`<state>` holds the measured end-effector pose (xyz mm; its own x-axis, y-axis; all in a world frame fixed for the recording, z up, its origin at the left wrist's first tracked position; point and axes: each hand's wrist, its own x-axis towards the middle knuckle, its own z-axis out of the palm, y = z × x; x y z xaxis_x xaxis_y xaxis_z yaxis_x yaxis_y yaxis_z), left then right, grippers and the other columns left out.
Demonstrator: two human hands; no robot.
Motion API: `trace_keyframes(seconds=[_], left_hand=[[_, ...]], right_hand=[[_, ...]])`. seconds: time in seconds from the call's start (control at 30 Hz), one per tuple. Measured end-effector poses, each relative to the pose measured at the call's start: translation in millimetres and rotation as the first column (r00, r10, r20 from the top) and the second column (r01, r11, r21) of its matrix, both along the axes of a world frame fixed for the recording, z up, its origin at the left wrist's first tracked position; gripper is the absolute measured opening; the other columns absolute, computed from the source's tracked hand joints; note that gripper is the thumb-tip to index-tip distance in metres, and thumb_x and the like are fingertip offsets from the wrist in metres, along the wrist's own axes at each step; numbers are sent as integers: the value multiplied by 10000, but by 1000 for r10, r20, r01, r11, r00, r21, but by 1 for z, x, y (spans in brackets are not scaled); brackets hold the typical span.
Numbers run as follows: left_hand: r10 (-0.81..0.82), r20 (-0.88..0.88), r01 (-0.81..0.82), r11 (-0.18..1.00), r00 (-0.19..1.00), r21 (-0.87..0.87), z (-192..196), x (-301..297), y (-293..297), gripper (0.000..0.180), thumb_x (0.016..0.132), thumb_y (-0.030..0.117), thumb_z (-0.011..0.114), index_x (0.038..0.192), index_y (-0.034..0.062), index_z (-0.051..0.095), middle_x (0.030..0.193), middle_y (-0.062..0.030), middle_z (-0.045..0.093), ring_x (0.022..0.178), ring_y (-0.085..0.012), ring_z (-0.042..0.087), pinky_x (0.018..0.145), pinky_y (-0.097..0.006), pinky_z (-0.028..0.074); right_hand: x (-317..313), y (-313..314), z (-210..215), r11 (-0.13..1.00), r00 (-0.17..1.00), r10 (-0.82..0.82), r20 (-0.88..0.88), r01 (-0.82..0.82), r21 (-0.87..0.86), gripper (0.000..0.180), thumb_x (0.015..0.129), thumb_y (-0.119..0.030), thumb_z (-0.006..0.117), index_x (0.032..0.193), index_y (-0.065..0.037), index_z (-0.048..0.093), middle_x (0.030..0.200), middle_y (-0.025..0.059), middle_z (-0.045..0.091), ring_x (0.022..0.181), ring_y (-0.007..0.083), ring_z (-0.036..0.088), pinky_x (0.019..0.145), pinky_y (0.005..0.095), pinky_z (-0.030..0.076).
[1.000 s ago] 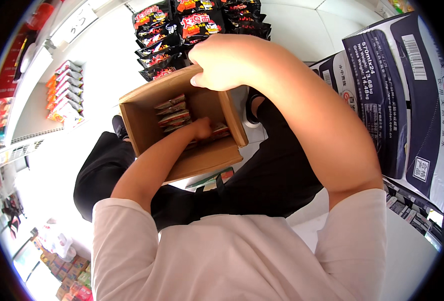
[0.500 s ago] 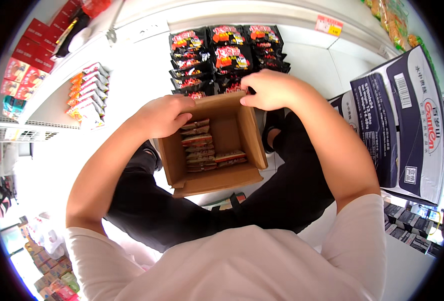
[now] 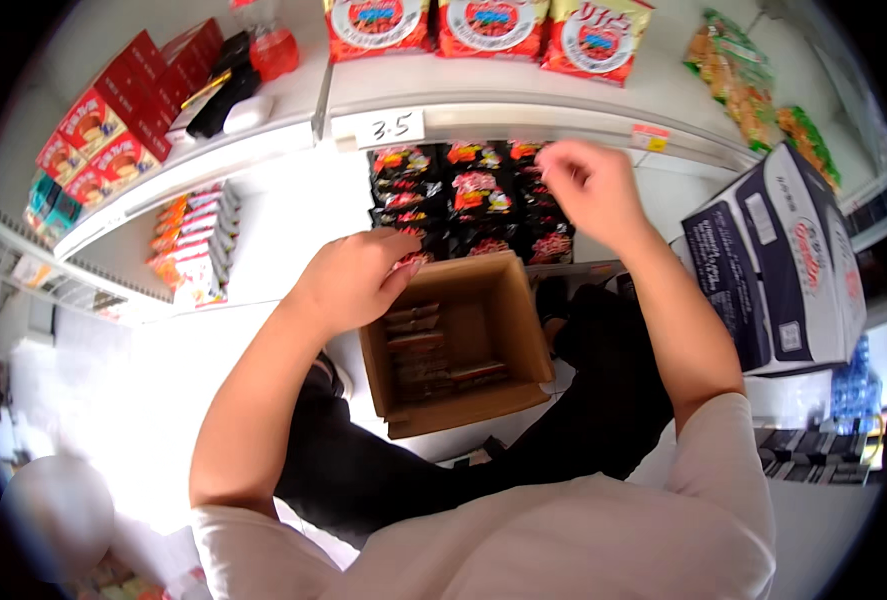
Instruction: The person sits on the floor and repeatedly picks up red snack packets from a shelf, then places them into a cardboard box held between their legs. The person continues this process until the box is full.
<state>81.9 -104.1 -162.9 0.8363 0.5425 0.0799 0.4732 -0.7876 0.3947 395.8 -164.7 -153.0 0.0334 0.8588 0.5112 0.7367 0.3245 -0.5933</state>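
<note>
An open cardboard box point(image 3: 463, 414) stands on the floor between my legs, with several small snack packets point(image 3: 418, 345) stacked inside, mostly at its left. My left hand point(image 3: 355, 277) is at the box's far left corner, thumb apart from the bent fingers and nothing visible in it. It partly covers the left row of black snack packets point(image 3: 481, 195) on the low shelf. Above the right end of those rows, my right hand point(image 3: 595, 190) is raised with bent fingers and a gap showing between them; I see nothing held there.
A shelf edge point(image 3: 553, 120) runs above the black packets, with red and yellow snack bags point(image 3: 593, 40) on it. Orange and white packets point(image 3: 198, 240) line the left. A large dark blue and white carton point(image 3: 773, 260) stands at the right, near my right forearm.
My right hand has lifted off the box's far edge and moved up and right. My left hand stays near the far left corner. The view has tilted up, showing more shelf.
</note>
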Motion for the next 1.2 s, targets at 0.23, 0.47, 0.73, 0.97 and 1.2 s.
trace_keyframes(seconds=[0.23,0.47,0.73,0.97,1.2], left_hand=[[-161,54,159,986,985,54,0,3,-4,206,878,120,657,1067,39,665,1014,-152,692,955,-354,668,806,-448,550],[-193,7,192,978,981,78,1,1,-4,205,882,131,653,1065,37,664,993,-140,696,927,-350,677,791,-448,551],[-177,92,170,982,980,86,8,-2,-7,208,886,149,663,1059,36,679,1007,-134,704,926,-347,682,799,-448,551],[-109,422,113,993,900,14,2,6,0,313,884,84,682,1183,2,642,1140,-174,679,1058,-325,664,908,-405,538],[404,669,279,685,624,-673,4,31,-11,574,960,142,672,1451,7,406,1410,-186,513,1294,-289,513,1080,-420,428]], right_hand=[[65,68,145,816,675,-471,568,88,572,409,813,-180,734,1198,-80,639,1141,141,691,1061,346,633,935,394,496],[105,114,174,969,640,-235,732,209,128,436,783,-133,748,1197,-57,634,1051,156,703,970,309,671,878,396,530],[83,96,187,929,718,-13,696,266,-257,272,780,-121,780,969,25,649,819,155,645,713,241,600,682,369,503],[32,42,206,962,853,-183,489,257,-89,270,826,-181,796,935,17,649,776,82,655,712,131,574,663,341,480],[-31,5,133,997,983,43,-177,-53,-53,214,859,-129,789,986,16,695,877,47,713,804,71,633,722,265,520]])
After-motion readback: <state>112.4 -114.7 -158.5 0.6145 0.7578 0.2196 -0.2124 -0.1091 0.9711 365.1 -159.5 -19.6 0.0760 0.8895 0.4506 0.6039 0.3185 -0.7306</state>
